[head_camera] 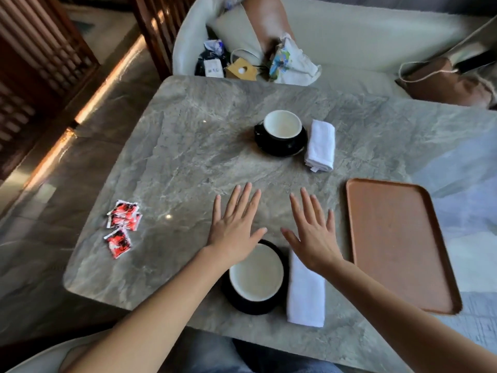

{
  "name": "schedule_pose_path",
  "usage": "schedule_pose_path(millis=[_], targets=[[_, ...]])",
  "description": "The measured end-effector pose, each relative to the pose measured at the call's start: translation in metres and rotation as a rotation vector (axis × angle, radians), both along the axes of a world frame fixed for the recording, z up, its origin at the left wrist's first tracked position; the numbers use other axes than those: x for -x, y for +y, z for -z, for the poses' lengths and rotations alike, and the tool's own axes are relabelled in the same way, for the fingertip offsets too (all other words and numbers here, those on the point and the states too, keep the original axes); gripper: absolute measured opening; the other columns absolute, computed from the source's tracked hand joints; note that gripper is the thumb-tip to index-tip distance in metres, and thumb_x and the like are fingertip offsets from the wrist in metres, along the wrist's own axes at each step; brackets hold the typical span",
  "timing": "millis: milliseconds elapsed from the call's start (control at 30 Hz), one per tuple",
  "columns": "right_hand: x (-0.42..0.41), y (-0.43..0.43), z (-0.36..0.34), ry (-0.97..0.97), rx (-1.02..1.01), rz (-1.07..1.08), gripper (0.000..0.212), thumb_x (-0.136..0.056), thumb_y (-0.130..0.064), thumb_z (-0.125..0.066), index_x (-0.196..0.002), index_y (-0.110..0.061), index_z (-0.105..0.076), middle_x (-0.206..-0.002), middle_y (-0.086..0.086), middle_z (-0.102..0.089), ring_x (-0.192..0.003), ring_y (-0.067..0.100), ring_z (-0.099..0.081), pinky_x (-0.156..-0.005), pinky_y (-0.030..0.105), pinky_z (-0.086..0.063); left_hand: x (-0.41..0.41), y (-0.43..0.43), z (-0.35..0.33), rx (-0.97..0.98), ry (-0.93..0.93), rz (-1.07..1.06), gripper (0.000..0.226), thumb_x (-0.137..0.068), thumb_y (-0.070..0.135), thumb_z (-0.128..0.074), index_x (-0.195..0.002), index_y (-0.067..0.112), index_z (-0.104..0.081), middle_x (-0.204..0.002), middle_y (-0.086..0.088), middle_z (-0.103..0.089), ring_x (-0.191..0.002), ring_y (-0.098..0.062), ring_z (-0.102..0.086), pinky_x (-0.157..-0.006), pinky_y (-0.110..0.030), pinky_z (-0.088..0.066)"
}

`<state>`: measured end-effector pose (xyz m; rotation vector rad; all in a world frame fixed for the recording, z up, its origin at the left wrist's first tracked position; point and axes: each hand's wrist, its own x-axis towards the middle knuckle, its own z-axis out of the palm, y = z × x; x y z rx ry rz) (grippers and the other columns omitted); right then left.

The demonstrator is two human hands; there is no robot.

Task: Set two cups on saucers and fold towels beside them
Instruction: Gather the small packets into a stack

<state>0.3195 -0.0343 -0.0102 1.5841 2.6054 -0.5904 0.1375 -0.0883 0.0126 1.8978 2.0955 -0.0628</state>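
A black cup with a white inside (282,126) stands on a black saucer (279,149) at the far middle of the table, with a folded white towel (320,145) to its right. Near me, a second cup (256,273) sits on its saucer (242,302), and another folded white towel (305,294) lies just right of it. My left hand (234,224) and my right hand (313,232) are spread flat with straight fingers above the table, just beyond the near cup. Neither hand holds anything.
A brown rectangular tray (398,243) lies at the right on the grey marble table (188,146). Several red sachets (122,224) lie at the left. A white seat (349,36) with bags and clutter stands beyond the far edge. A person's leg rests there.
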Motion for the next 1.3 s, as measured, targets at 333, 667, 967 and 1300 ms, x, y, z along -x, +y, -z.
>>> schedule_pose_path(millis=[333, 667, 967, 1300], targets=[[0.115, -0.004, -0.001, 0.013, -0.041, -0.146, 0.074, -0.088, -0.064, -0.012, -0.150, -0.032, 0.013, -0.158, -0.005, 0.022, -0.145, 0.017, 0.020, -0.118, 0.048, 0.006, 0.104, -0.039, -0.010, -0.062, -0.021, -0.204, 0.075, -0.094, 0.057, -0.022, -0.145, 0.026, 0.023, -0.153, 0.005, 0.031, -0.141, -0.014, 0.029, -0.112, -0.047, 0.019], [0.244, -0.023, 0.013, 0.013, 0.015, -0.212, 0.080, -0.080, -0.068, -0.001, -0.149, -0.030, 0.014, -0.153, -0.007, 0.028, -0.145, 0.018, 0.021, -0.116, 0.045, 0.010, 0.213, -0.083, 0.028, -0.067, -0.137, -0.391, 0.080, -0.091, 0.055, -0.039, -0.150, 0.019, 0.001, -0.160, -0.002, 0.009, -0.147, -0.018, 0.009, -0.115, -0.050, 0.002], [0.347, -0.044, 0.025, 0.061, 0.237, -0.382, 0.053, -0.099, -0.045, -0.035, -0.147, -0.024, -0.027, -0.153, -0.004, -0.035, -0.139, 0.017, -0.033, -0.110, 0.036, -0.028, 0.272, -0.129, 0.071, -0.019, -0.152, -0.516, 0.048, -0.072, 0.039, -0.068, -0.114, 0.021, -0.055, -0.113, -0.003, -0.057, -0.108, -0.027, -0.054, -0.087, -0.042, -0.042], [0.398, -0.056, 0.048, 0.081, 0.175, -0.175, 0.018, -0.090, -0.026, -0.058, -0.107, -0.021, -0.057, -0.116, 0.002, -0.053, -0.115, 0.023, -0.046, -0.092, 0.037, -0.040, 0.288, -0.126, 0.081, -0.039, -0.274, -0.574, 0.029, -0.079, 0.032, -0.063, -0.105, 0.023, -0.055, -0.109, 0.006, -0.061, -0.106, -0.018, -0.053, -0.087, -0.031, -0.037]])
